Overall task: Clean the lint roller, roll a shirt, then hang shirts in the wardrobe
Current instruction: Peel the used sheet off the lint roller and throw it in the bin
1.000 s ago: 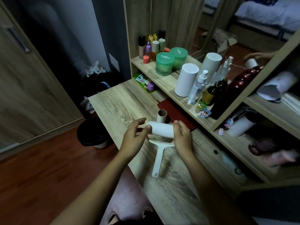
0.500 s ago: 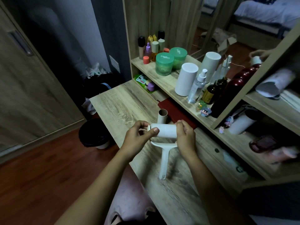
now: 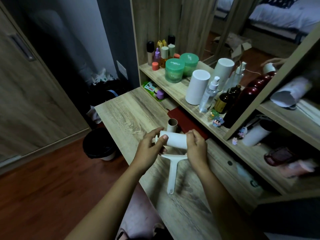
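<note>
Above the wooden desk (image 3: 131,113) I hold a white lint roller, its paper roll (image 3: 175,140) lying sideways between my hands. My left hand (image 3: 149,149) grips the roll's left end, thumb on its face, beside a small white end cap. My right hand (image 3: 196,147) grips the right end. The roller's white handle (image 3: 172,175) hangs down toward me over the desk. An empty cardboard core (image 3: 172,125) stands upright just behind the roll. No shirt is in view.
A dark red notebook (image 3: 180,115) lies behind the core. The shelf (image 3: 176,90) to the right carries green jars (image 3: 174,71), white cylinders, spray bottles and small figures. A black-lined bin (image 3: 98,144) stands on the floor left of the desk. A wardrobe door (image 3: 26,84) fills the left.
Both hands have lifted the roller slightly and shifted it right. The handle has swung from slanting left to hanging nearly straight toward me. My left thumb now lies on the roll's end.
</note>
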Tool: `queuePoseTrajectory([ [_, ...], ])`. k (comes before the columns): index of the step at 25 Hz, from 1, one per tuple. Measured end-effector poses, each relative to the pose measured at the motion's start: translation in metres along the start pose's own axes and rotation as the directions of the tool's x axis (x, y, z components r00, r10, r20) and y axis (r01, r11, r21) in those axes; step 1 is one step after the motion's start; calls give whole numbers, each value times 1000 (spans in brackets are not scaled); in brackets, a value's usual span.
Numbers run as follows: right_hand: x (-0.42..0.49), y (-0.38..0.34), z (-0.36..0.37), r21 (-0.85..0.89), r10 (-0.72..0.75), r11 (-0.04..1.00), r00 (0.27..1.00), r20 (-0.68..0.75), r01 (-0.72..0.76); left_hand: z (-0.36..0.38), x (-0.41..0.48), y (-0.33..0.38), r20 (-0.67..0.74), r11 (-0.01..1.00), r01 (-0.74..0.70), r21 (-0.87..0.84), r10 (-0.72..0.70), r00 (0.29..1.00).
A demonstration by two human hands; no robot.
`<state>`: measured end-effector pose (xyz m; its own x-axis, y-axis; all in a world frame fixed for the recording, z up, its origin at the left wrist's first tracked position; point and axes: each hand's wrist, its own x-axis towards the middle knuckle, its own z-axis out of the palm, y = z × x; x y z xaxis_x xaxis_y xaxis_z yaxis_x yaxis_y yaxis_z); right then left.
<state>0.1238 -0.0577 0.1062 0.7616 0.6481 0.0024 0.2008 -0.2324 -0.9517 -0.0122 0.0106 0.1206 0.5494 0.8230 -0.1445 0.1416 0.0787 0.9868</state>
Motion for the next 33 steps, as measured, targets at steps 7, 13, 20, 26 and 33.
queuePoseTrajectory([
  [7, -14, 6, 6, 66, 74, 995, 997, 19, -75, 6, -7, -6, -145, 999, -39, 37, 44, 989],
  [13, -19, 2, 7, 13, 23, 1000, 999, 41, -24, 10, -7, -10, -243, 1000, -23, -15, 19, 970],
  [20, -6, 4, -7, -92, -22, 995, 988, 154, 36, 12, -11, -18, -136, 992, 22, -124, -38, 990],
  [26, -5, 17, -12, -123, 135, 987, 963, 235, -108, 12, -11, -29, -109, 978, 90, -186, -112, 988],
  [33, -21, 20, 2, 220, 179, 951, 966, 184, -218, 30, -11, -35, -265, 906, 121, -407, -244, 933],
])
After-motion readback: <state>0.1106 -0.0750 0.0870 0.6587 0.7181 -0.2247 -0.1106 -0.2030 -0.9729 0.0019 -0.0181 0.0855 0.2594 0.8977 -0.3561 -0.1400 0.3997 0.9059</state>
